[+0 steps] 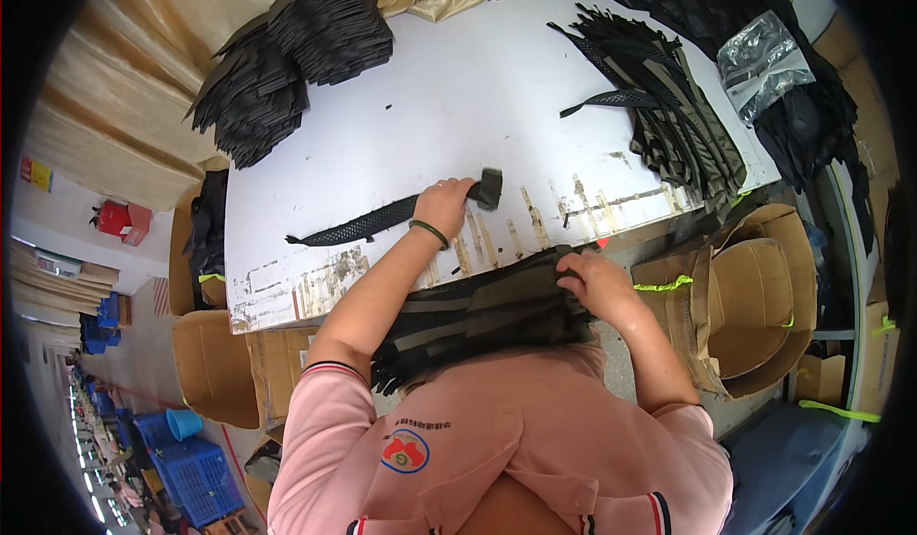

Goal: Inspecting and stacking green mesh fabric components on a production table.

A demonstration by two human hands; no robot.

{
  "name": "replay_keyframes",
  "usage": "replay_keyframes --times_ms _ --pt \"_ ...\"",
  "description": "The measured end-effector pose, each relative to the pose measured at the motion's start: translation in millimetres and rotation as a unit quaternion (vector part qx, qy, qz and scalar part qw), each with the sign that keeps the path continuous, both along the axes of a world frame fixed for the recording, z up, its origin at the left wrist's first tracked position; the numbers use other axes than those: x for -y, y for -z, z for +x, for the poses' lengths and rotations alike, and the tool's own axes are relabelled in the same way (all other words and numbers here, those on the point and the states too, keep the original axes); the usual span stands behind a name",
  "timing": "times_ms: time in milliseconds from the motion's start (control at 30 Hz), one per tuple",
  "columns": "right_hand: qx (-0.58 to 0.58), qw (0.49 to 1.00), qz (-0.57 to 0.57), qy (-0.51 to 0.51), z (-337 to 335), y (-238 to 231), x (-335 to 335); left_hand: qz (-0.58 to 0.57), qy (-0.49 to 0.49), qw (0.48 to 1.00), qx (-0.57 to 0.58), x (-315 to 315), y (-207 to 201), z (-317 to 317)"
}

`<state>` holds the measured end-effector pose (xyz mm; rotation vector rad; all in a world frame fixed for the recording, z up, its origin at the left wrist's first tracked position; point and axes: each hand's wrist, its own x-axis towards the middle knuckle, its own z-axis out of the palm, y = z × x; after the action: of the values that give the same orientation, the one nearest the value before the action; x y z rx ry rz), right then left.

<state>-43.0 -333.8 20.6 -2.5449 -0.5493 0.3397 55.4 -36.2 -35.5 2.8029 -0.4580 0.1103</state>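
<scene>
My left hand is closed on a black mesh strap near the front of the white table. The strap's narrow tail lies flat to the left, and its wide dark end piece sticks out past my fingers. Across my lap, against the table's front edge, rests a bundle of black and dark olive fabric straps. My right hand grips the right end of this bundle, its fingertips curled over the upper edge. Part of the bundle's left end is hidden by my left forearm.
Two stacks of black pieces stand at the table's back left. A pile of similar straps lies at the right, beside black fabric with a clear plastic bag. Cardboard boxes flank the table at both sides.
</scene>
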Motion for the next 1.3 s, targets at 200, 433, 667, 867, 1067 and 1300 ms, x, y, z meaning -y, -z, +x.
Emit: replay_keyframes --times_ms 200,433,667,867,1067,1300 --pt "0.227 0.96 0.157 0.054 8.7 -39.1 -37.6 -0.436 0.009 0.849 -0.298 26.3 -45.2 -31.9" --pt "0.237 0.962 0.136 0.021 27.7 -15.9 -62.0 -0.408 0.015 0.865 -0.293 45.7 -68.2 -60.9" --pt "0.246 0.963 0.104 -0.027 31.9 -7.7 -58.0 -0.421 0.003 0.878 -0.229 43.2 -65.1 -70.7" --pt "0.253 0.957 0.138 -0.035 38.0 -28.2 -54.9 -0.362 0.076 0.923 -0.106 45.7 -68.3 -75.4" --pt "0.172 0.961 0.209 0.056 40.9 -19.0 -58.8 -0.324 0.205 0.923 0.004 52.5 -72.4 -92.3" --pt "-0.254 0.852 0.433 0.151 41.9 -1.2 -42.3 -0.313 0.143 0.939 0.001 42.3 -72.1 -96.7"
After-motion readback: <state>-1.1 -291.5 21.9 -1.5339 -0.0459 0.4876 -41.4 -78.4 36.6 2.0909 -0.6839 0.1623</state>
